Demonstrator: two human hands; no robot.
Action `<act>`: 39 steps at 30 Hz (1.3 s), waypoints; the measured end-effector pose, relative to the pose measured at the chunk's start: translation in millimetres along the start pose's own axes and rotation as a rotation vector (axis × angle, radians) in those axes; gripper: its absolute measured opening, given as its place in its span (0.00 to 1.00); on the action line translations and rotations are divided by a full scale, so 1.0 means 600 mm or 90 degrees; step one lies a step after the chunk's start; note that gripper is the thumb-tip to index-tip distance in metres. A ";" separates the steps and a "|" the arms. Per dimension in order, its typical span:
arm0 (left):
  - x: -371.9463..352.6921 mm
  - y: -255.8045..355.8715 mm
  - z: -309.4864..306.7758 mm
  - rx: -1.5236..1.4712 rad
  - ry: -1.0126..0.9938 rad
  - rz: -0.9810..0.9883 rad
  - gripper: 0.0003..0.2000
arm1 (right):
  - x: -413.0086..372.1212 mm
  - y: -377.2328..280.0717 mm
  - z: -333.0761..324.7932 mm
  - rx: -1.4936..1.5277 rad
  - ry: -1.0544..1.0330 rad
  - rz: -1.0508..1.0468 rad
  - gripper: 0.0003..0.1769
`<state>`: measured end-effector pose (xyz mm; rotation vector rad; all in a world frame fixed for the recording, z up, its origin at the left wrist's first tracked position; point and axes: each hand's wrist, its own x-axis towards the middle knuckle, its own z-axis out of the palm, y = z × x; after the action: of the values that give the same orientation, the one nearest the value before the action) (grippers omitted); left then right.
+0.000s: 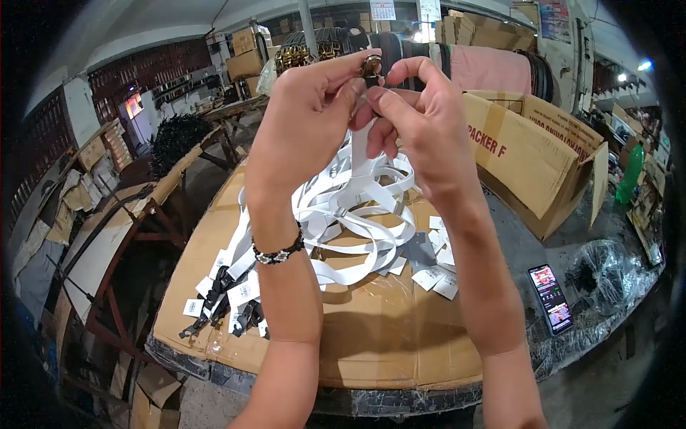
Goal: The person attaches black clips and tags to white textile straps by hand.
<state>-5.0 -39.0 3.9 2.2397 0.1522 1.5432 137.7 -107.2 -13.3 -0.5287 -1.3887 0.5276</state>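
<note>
My left hand (307,118) is raised above the table, its thumb and fingers pinching a small dark metal buckle (371,66). Close against it, my right hand (425,118) has its thumb and a finger pressed together just below the buckle, at a black piece; my fingers partly hide it. A white strap (363,154) hangs down from between the hands. Beneath lies a tangled heap of white straps (350,229) with metal fittings. Black pieces with white tags (244,292) lie left of the heap, and loose white tags (436,279) lie to its right.
Flattened cardboard (400,343) covers part of the table. An open cardboard box (525,157) stands at the right. A phone (550,299) lies near crumpled clear plastic (607,275) at the right edge. Another worktable (107,243) stands at the left.
</note>
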 end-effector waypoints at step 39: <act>-0.006 0.012 -0.019 0.074 0.003 0.041 0.14 | 0.020 -0.013 -0.058 -0.341 -0.072 -0.256 0.43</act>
<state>-17.5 -43.8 6.9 2.3531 0.1766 1.6109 174.1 -106.7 -3.0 -0.6283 -1.6995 -0.1523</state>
